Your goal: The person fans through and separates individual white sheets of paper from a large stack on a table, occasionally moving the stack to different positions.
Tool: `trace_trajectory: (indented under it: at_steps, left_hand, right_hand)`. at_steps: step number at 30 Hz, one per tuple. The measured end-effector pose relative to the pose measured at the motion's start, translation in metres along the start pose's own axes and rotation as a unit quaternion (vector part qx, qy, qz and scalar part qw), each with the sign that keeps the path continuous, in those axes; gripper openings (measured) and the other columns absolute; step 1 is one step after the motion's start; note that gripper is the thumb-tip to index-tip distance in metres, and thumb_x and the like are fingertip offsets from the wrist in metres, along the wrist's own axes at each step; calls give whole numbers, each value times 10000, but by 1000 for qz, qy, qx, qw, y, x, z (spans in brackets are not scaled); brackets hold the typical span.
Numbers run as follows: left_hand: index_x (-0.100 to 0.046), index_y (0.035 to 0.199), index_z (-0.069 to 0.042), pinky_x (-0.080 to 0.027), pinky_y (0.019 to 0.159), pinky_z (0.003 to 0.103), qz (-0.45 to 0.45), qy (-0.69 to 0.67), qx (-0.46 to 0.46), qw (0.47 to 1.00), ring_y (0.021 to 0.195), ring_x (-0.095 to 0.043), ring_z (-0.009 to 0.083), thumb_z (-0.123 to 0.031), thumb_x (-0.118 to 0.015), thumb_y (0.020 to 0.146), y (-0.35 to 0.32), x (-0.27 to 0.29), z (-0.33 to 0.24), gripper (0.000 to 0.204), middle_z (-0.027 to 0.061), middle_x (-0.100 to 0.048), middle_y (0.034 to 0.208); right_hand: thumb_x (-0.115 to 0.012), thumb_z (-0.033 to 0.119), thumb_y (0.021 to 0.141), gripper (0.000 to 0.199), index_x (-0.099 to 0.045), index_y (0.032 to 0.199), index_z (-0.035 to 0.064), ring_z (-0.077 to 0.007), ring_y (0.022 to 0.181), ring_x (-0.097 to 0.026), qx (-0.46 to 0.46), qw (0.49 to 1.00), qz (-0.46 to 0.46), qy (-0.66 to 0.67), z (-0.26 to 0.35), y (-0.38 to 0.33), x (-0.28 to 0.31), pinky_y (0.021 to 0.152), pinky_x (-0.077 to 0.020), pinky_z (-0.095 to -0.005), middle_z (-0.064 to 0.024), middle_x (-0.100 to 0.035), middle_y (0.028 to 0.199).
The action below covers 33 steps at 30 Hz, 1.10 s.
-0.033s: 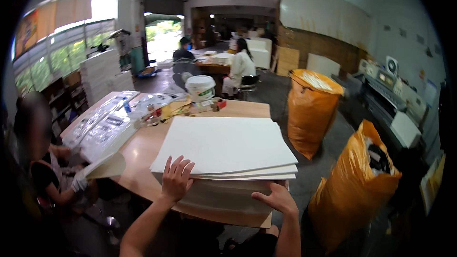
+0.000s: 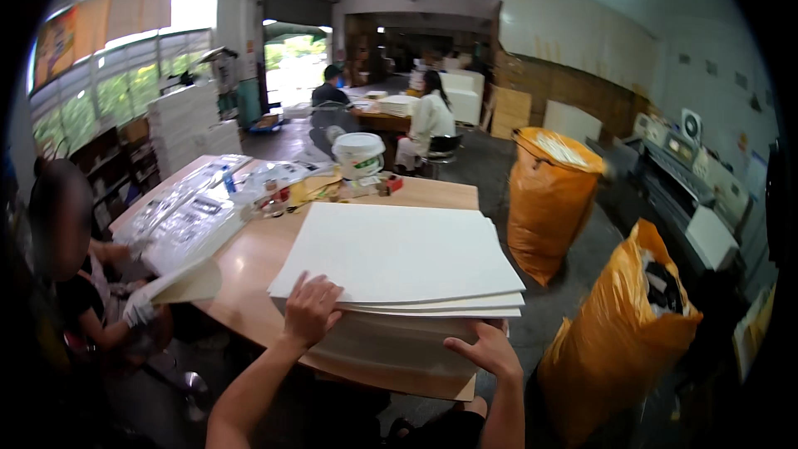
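A stack of large white boards lies in front of me on the wooden table, its top few sheets fanned slightly askew toward the right. My left hand rests on the near left edge of the top sheet, fingers stretched out flat. At the near right corner, my right hand touches the stack's side just below the upper sheets. Its thumb is spread apart along the front face, while the other fingers are partly hidden at the corner. Neither hand has a sheet lifted.
Plastic-wrapped packs and a white bucket share the wooden table. On my left a seated co-worker's gloved hand holds a pale sheet. Two orange sacks stand to the right. Two people sit at a far table.
The whole view has shifted slightly. Both hands keep their places on the stack of boards.
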<state>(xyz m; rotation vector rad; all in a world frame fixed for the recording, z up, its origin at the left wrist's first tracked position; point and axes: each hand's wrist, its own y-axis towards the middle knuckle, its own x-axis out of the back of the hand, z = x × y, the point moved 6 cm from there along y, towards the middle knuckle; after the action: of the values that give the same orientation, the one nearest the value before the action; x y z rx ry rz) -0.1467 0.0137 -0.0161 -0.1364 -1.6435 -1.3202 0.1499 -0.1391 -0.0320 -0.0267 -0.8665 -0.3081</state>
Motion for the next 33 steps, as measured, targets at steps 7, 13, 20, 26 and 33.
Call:
trace_trajectory:
  at_steps: [7, 13, 20, 26, 33]
  left_hand:
    - [-600, 680, -156, -523, 656, 328, 70, 120, -175, 975, 619, -604, 147, -133, -657, 770, 1, -9, -53, 109, 16, -589, 655]
    - [-671, 983, -91, -504, 953, 419, 58, -21, -38, 997, 878, -663, 284, -388, -739, 827, -6, 31, -96, 343, 91, -662, 979]
    - [-666, 1153, -70, -582, 768, 410, -13, -412, 546, 729, 947, -708, 268, -544, -688, 917, -143, 17, 109, 530, 80, -689, 1066]
    - [-565, 1332, -4, -598, 789, 351, 168, -785, 454, 385, 959, -717, 230, -531, -624, 953, -127, -22, 56, 652, 136, -665, 1220]
    - [-518, 1309, 55, -469, 912, 343, 125, -630, 407, 649, 1039, -596, 211, -255, -612, 979, -88, -10, 62, 462, 138, -633, 1142]
  right_hand:
    - [-847, 487, 748, 630, -707, 1190, 60, -420, 1020, -684, 102, 980, -106, -131, 8, -5, -33, 886, -543, -478, -214, -730, 1091]
    - [-717, 346, 903, 435, -660, 1202, 35, -332, 1096, -648, 290, 922, -220, -129, -1, -4, -42, 945, -499, -439, -156, -695, 1146]
    - [-569, 285, 1047, 348, -648, 1162, -33, -307, 996, -701, 258, 911, -248, -205, 8, -7, -42, 869, -545, -410, -173, -714, 1058]
    - [-586, 278, 1038, 342, -644, 1175, -30, -320, 1012, -699, 148, 948, -246, -141, 7, -2, -36, 895, -542, -423, -171, -711, 1070]
    - [-606, 270, 1027, 339, -640, 1189, -26, -336, 1031, -696, -33, 959, -264, 98, -18, 26, -31, 926, -539, -437, -169, -708, 1085]
